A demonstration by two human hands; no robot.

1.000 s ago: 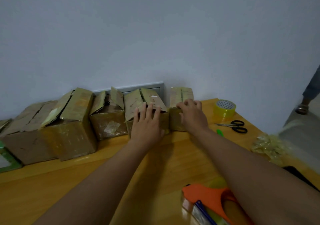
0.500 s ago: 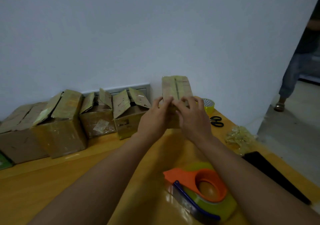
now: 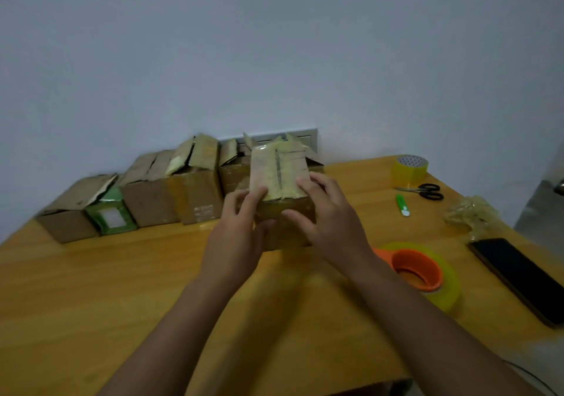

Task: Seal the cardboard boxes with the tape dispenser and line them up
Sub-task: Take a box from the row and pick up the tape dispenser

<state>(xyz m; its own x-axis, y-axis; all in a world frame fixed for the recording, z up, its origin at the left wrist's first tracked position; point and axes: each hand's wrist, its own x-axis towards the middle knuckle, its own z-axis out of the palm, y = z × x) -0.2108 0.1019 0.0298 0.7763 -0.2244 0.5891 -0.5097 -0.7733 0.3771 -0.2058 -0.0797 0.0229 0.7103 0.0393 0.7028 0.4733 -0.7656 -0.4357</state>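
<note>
**One small box in hand, the row still unsealed**

Along the wall at the left stands the row of cardboard boxes [image 3: 171, 194]. Most show top flaps standing up or ajar, so they look unsealed and only roughly lined up; a green carton [image 3: 111, 215] sits wedged between two of them.

In the middle, the left hand [image 3: 238, 227] grips the near left corner of a small box [image 3: 282, 194], fingers curled round its edge. The right hand [image 3: 323, 215] holds the opposite side, fingers wrapped over the top edge and front. The box is in front of the row, above the wooden table [image 3: 122, 288]. Its top flaps are folded shut with a slit between them; old glossy tape may cover them, but the dim, soft view leaves that uncertain.

To the right, the orange tape dispenser [image 3: 418, 270] lies on the table, untouched, partly hidden by the right forearm. Beyond it are a spare tape roll [image 3: 410, 170], scissors [image 3: 425, 191], a green cutter [image 3: 402, 205], crumpled tape [image 3: 471, 215] and a phone [image 3: 518, 276].

Sealing seems barely begun. The boxes behind the held one are largely hidden.
</note>
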